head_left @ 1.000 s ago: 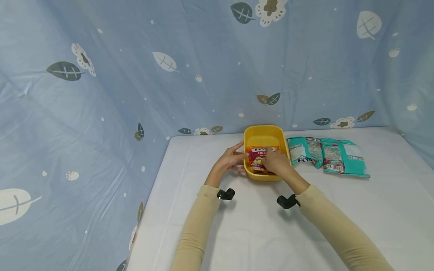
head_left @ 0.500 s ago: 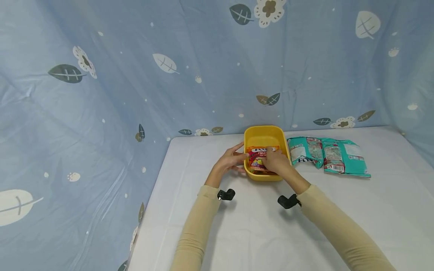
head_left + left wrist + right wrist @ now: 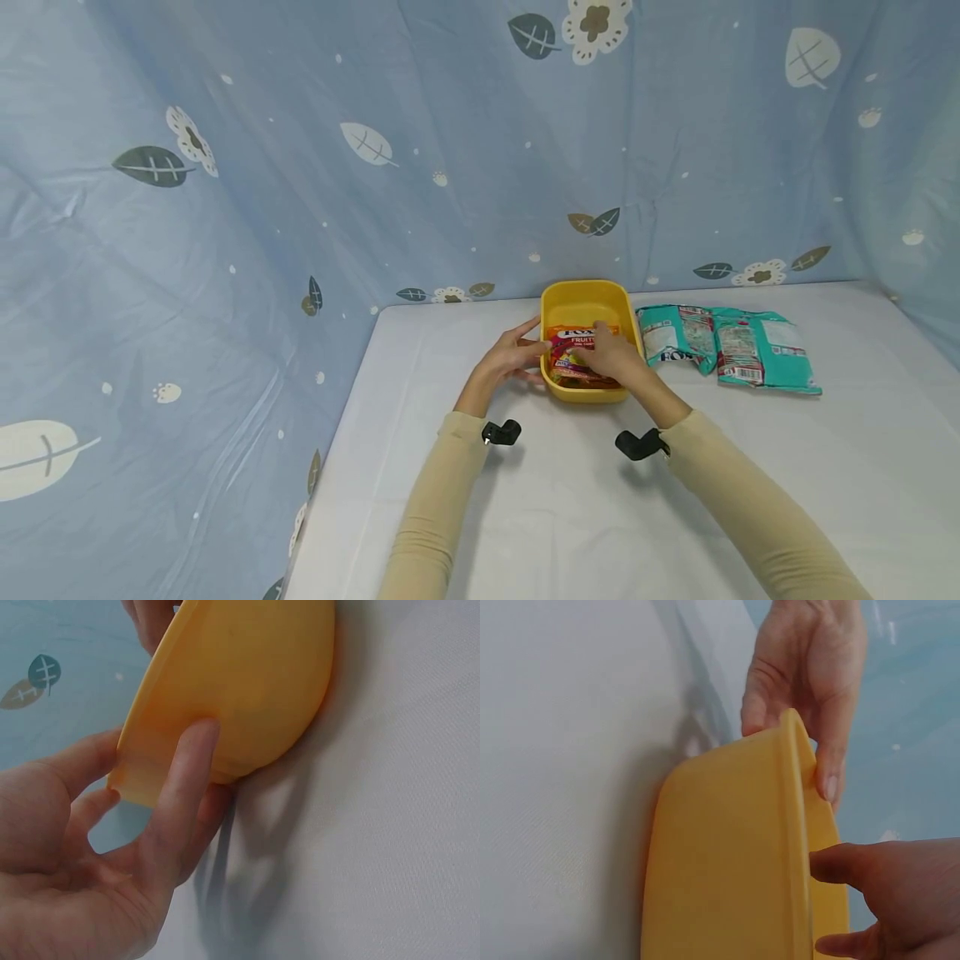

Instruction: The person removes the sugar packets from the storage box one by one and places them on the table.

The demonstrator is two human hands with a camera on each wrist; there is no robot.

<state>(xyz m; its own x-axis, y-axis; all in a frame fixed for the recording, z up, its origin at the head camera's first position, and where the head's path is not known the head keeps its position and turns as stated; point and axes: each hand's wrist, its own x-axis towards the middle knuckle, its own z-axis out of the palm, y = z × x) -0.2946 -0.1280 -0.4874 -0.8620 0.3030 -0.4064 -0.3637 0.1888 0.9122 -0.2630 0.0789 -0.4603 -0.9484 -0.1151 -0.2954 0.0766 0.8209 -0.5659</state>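
Yellow tub (image 3: 583, 302) sitting centre of frame on white table (image 3: 540, 500), red-orange snack packet (image 3: 573, 354) lying inside. Left hand (image 3: 507, 358) holding tub's left wall: fingers fairly straight against outer side, thumb hooking over rim, seen close in left wrist view (image 3: 90, 847). Right hand (image 3: 617, 357) reaching into tub from lower right, fingers resting on packet; cannot tell if pinching it. Two teal packets (image 3: 726, 343) lying just right of tub, right of centre. Blue leaf-print cloth (image 3: 300, 167) filling upper frame.
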